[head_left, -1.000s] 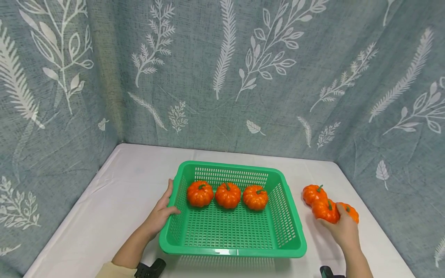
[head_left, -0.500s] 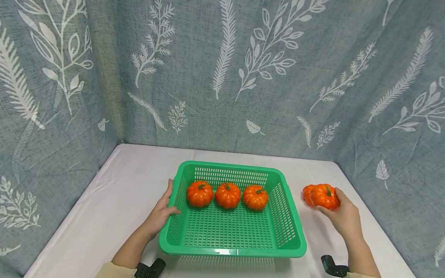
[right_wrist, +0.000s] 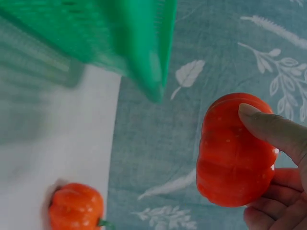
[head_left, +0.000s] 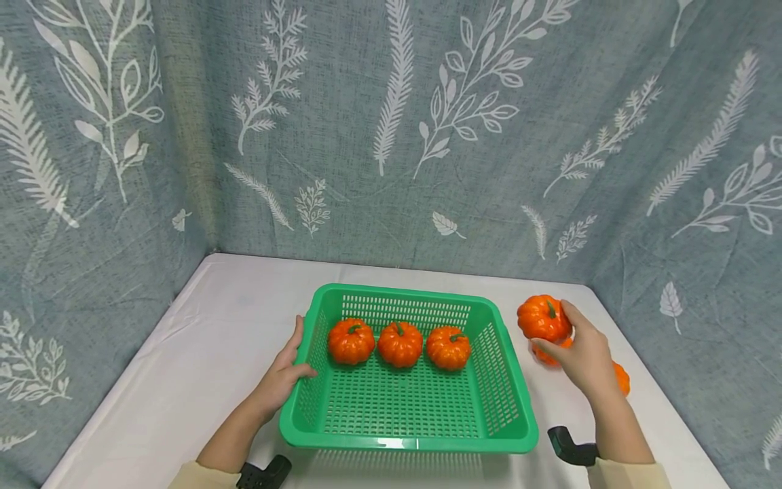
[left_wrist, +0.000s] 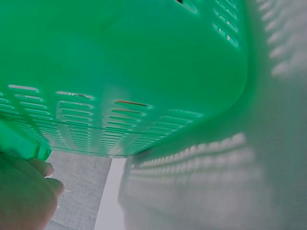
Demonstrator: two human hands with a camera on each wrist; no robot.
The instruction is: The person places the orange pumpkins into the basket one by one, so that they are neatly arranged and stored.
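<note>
A green slotted plastic basket stands in the middle of the table, with three small orange pumpkins in a row inside. My left hand grips its left rim, thumb over the edge and fingers outside; the left wrist view shows the basket wall close up. To the right of the basket, my right hand holds another pumpkin between thumb and fingers, raised off the table. In the right wrist view this pumpkin shows its ribbed underside.
Behind the held pumpkin lies another pumpkin, partly hidden. One more pumpkin peeks out right of my right wrist. A white cloth covers the table; a leaf-patterned blue-grey curtain hangs around its back and sides.
My right hand has lifted the pumpkin from between the other two and carried it up, away from me and to the left. The left hand and basket have stayed put.
</note>
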